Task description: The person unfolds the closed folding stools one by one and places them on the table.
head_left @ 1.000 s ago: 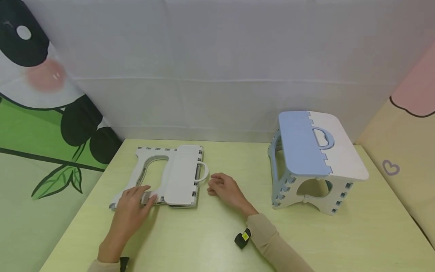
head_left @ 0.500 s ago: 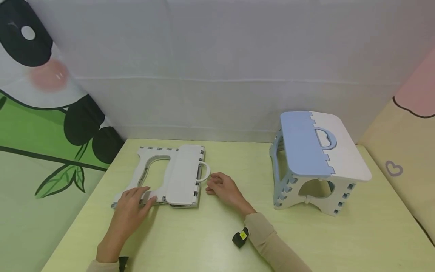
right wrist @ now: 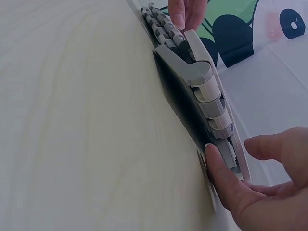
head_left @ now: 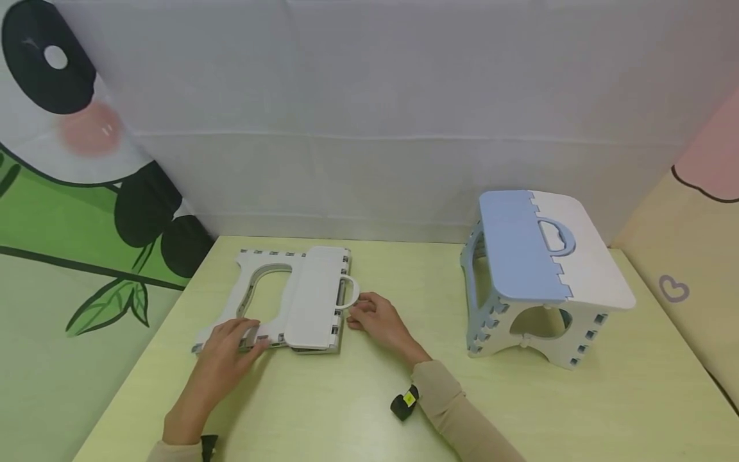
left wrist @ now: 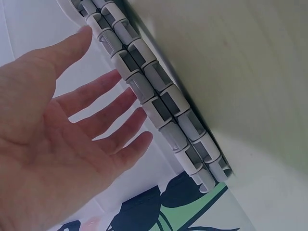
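A folded white step stool (head_left: 314, 298) lies flat on the table at the left in the head view, its curved carry handle (head_left: 353, 292) pointing right. My left hand (head_left: 224, 353) rests at its near left edge, fingers spread over the leg frame and thumb along the hinged edge (left wrist: 159, 103). Beside the handle is my right hand (head_left: 382, 324), fingers bent loosely. In the right wrist view, one finger (right wrist: 222, 175) reaches under the stool's edge while the thumb stands apart on the other side. Right of both hands, an unfolded blue and white step stool (head_left: 522, 250) stands upright.
The pale yellow-green table (head_left: 346, 410) carries both stools. Behind it rises a white cloth backdrop (head_left: 358, 141), with cartoon-printed panels (head_left: 133, 212) on the left and a cream panel (head_left: 681, 256) on the right.
My right hand has edged left, closer in to the handle of the folded stool. The left hand and both stools keep their places; the head view has turned slightly left.
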The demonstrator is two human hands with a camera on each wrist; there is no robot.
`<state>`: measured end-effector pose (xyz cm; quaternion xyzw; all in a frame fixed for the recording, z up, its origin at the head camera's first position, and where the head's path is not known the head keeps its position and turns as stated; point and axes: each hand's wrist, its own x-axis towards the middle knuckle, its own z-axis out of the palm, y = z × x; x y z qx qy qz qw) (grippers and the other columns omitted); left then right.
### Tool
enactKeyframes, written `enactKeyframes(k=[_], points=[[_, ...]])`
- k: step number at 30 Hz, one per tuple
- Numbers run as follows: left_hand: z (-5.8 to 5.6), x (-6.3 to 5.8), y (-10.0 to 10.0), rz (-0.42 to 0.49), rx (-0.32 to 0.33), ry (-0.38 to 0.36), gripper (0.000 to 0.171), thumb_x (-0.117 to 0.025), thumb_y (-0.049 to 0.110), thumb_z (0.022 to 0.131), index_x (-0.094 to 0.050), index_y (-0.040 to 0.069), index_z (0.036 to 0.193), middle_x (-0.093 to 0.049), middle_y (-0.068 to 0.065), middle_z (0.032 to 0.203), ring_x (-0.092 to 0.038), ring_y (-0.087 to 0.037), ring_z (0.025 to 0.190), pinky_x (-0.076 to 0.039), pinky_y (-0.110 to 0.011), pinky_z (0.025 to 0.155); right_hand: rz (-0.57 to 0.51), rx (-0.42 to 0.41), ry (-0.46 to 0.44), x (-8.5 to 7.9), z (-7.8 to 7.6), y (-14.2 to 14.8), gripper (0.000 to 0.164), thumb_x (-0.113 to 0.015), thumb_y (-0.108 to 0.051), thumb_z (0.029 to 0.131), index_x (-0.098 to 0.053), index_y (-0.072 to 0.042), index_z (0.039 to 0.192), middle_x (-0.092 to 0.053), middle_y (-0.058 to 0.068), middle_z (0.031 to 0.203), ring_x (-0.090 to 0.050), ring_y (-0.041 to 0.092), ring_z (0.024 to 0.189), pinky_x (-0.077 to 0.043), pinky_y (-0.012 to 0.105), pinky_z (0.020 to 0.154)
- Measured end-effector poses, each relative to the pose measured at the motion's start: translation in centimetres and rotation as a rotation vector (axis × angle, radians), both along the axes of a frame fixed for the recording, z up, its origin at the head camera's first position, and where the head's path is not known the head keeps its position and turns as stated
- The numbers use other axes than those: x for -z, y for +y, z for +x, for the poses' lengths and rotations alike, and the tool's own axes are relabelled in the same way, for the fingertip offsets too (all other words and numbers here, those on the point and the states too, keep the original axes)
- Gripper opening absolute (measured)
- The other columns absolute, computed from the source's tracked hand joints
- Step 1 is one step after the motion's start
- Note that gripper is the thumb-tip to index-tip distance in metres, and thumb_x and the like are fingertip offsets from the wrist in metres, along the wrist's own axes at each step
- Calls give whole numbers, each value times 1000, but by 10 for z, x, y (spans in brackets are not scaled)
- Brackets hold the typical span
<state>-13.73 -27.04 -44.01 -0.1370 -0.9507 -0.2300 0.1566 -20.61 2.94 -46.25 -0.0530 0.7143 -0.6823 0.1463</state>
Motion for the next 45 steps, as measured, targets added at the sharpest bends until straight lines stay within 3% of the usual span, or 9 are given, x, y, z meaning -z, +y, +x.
enactKeyframes(k=[11, 21, 31, 37, 45], points=[[-2, 5, -4, 73, 108, -26, 50, -88, 8, 78, -66, -5, 121, -62, -25, 121, -52, -48, 119, -45, -65, 97, 1, 52, 2, 0, -3, -6, 48, -63, -6, 101, -47, 10, 142, -66, 22, 123, -70, 31, 109, -58, 33, 93], [-6, 6, -5, 18, 145, 0, 51, -89, 5, 76, -66, -6, 120, -64, -20, 117, -58, -43, 112, -51, -59, 93, -35, 94, 14, -3, -3, -10, 45, -59, 0, 102, -45, 13, 142, -64, 27, 126, -68, 34, 112, -58, 32, 93], [-9, 6, -5, -49, 148, 53, 49, -87, -4, 75, -67, -5, 119, -66, -19, 114, -63, -40, 108, -55, -53, 91, -7, 152, 30, -4, -6, -12, 45, -65, -1, 99, -51, 11, 140, -63, 27, 130, -66, 35, 117, -57, 33, 94], [-10, 8, -6, -69, 156, 127, 48, -89, -4, 71, -69, -3, 115, -68, -18, 110, -66, -37, 103, -57, -51, 86, -124, 151, -22, -4, -7, -13, 48, -62, 6, 98, -46, 14, 142, -58, 31, 134, -65, 38, 116, -58, 34, 93], [-9, 7, -6, -77, 146, 96, 47, -88, -1, 73, -70, -1, 116, -69, -17, 110, -68, -35, 102, -58, -50, 84, -202, 182, -58, -5, -5, -14, 43, -61, 13, 96, -50, 16, 138, -59, 34, 128, -69, 35, 108, -59, 34, 90]])
